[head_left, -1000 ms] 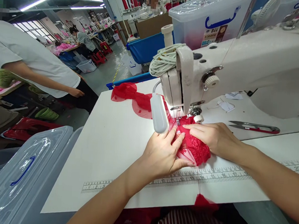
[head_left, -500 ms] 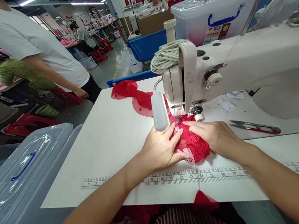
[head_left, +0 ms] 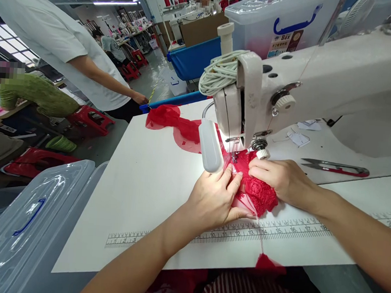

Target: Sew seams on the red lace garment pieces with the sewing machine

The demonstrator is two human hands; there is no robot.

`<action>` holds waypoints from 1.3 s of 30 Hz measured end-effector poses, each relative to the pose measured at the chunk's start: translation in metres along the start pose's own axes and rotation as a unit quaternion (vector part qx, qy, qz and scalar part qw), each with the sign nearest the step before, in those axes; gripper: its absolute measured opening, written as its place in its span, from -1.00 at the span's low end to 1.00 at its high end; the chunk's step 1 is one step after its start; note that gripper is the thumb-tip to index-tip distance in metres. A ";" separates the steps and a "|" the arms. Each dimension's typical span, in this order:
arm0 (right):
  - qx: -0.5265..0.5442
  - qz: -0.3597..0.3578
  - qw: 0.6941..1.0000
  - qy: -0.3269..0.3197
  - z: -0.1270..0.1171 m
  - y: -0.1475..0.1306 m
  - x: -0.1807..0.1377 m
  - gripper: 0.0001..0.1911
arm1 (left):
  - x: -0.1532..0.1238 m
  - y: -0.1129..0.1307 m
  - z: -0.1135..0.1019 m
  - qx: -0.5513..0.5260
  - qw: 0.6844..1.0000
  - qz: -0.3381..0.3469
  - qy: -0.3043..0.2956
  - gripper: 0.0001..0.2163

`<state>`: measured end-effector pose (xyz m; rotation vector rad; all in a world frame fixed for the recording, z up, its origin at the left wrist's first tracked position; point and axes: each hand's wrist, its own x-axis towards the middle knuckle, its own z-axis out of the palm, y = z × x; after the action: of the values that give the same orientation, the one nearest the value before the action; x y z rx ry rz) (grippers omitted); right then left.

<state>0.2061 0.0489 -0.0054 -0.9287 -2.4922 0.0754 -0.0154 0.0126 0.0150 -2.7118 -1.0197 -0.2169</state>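
Note:
A piece of red lace fabric (head_left: pixel 261 195) lies under the needle of the white sewing machine (head_left: pixel 320 84). My left hand (head_left: pixel 213 201) presses flat on its left side, fingers pointing at the presser foot. My right hand (head_left: pixel 280 179) rests on the right side of the lace, fingertips close to the needle. More red sheer fabric (head_left: pixel 173 122) trails out behind the machine across the white table (head_left: pixel 138 191). A white lamp (head_left: pixel 209 145) hangs just above my left hand.
Thread snips (head_left: pixel 336 167) lie on the table to the right. A printed ruler (head_left: pixel 277 228) runs along the table's front. A clear lidded bin (head_left: pixel 26 224) stands at the left; another bin (head_left: pixel 278 23) sits behind the machine. A person in a white shirt (head_left: pixel 65 43) stands close by the table's far left corner.
The person in the white shirt has walked closer to the table's far corner. My hands stay on the lace, shifted only slightly near the needle.

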 end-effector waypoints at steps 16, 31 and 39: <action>0.005 0.016 1.000 -0.021 -0.002 0.001 0.001 -0.74 | 0.000 -0.002 0.003 0.026 0.999 -0.011 0.017 -0.24; 0.013 -0.009 1.000 -0.001 -0.001 0.002 -0.003 -0.75 | 0.005 0.001 -0.002 -0.051 0.999 0.005 0.002 -0.25; -0.006 0.002 1.000 0.021 0.000 0.002 -0.003 -0.76 | 0.001 0.005 0.000 0.005 1.000 0.014 0.023 -0.18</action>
<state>0.2092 0.0488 -0.0071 -0.9297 -2.4544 0.0407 -0.0108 0.0098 0.0141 -2.6970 -0.9677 -0.2677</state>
